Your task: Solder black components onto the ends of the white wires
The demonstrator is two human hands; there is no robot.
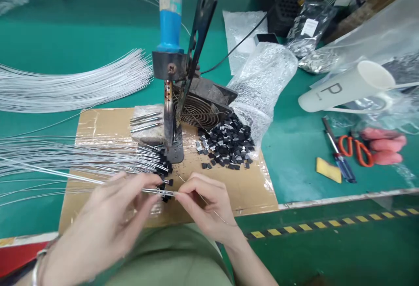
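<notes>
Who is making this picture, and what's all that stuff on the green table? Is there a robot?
No robot here, just a person with two bare hands. There is one picture, from a camera worn on the head, looking down. The left hand holds some thin wires. The right hand pinches at their tips and has a thinner strand too. The blue tool on a stand looks like a soldering iron, which can get very hot. Behind it is a fan. On the cardboard are small black pieces. The table also holds a white cup lying tilted, and scissors.
</notes>
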